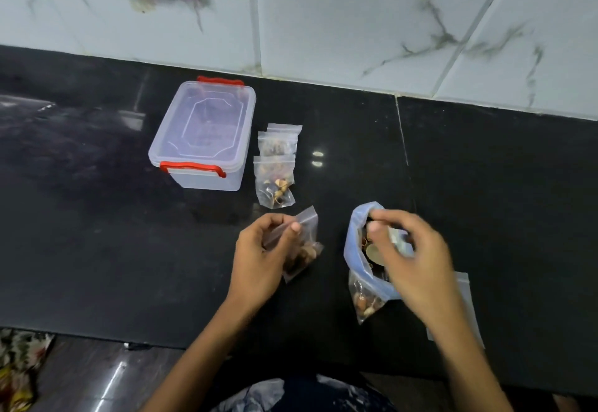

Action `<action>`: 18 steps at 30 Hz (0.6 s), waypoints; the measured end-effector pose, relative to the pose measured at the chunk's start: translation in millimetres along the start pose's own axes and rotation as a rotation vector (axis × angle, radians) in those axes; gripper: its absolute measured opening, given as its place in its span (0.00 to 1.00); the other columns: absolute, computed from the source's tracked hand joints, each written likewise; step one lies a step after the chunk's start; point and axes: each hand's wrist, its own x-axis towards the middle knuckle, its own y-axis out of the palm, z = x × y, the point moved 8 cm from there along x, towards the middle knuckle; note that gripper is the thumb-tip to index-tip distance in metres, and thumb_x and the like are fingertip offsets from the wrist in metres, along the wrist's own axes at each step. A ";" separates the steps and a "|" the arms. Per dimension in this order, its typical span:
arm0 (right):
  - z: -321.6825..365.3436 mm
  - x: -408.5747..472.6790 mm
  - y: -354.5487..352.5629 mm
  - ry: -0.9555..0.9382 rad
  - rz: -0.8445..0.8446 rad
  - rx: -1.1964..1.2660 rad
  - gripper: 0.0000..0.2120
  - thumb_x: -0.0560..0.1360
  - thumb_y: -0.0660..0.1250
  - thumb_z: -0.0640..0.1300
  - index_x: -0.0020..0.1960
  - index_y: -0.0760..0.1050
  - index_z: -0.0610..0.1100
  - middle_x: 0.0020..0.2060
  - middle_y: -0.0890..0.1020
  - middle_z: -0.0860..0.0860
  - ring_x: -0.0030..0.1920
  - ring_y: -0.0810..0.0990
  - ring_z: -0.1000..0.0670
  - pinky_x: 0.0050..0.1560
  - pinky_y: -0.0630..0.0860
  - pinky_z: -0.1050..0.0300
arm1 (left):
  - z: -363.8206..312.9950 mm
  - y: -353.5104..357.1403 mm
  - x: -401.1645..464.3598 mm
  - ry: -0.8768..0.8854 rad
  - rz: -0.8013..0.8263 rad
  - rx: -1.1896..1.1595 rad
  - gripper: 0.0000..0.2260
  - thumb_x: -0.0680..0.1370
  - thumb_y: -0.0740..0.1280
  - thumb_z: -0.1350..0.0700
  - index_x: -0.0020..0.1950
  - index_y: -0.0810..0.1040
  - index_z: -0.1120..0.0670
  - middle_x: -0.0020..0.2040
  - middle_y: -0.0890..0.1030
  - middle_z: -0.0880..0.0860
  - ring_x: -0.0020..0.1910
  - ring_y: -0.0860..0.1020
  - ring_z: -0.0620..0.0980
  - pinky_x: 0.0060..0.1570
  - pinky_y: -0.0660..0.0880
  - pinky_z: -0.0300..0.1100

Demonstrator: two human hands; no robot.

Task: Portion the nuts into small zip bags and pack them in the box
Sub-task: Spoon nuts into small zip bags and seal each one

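Pinching a part-filled small zip bag [299, 246] by its mouth, the left hand [262, 259] held it ready; the right hand [411, 256] reached closed-fingered into the nut bag [356, 249]. Advice: keep the mouth wide. Two filled bags [275, 168] lay beside the lidded box [204, 133].

- left half of the black counter [81, 217] is wide open, easy reach
- lidded box [204, 133] and the filled small bags [276, 168] just beside it crowd the middle
- big nut bag [365, 249] blocks the right front
- open strip along the tiled wall [388, 23]
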 end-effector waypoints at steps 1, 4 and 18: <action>8.7 4.9 18.5 -0.006 0.099 0.092 0.10 0.74 0.66 0.49 0.55 0.77 0.52 0.50 0.80 0.58 0.53 0.77 0.62 0.54 0.72 0.68 | -3.5 -2.7 1.3 0.004 0.010 -0.040 0.03 0.76 0.67 0.58 0.46 0.80 0.56 0.39 0.83 0.46 0.38 0.81 0.40 0.38 0.77 0.32; 25.7 13.2 64.9 0.005 0.326 0.199 0.09 0.75 0.66 0.50 0.55 0.77 0.51 0.49 0.81 0.59 0.53 0.78 0.62 0.56 0.73 0.66 | -10.9 -9.5 2.3 0.006 0.047 -0.182 0.05 0.74 0.67 0.57 0.45 0.80 0.58 0.37 0.83 0.50 0.36 0.80 0.44 0.36 0.77 0.35; 49.5 3.6 111.6 0.012 0.406 0.546 0.08 0.77 0.64 0.44 0.52 0.78 0.41 0.42 0.84 0.49 0.45 0.83 0.51 0.45 0.80 0.59 | -12.9 -37.4 -5.4 0.002 0.036 -0.329 0.11 0.71 0.66 0.54 0.46 0.79 0.60 0.40 0.84 0.54 0.39 0.83 0.49 0.37 0.78 0.36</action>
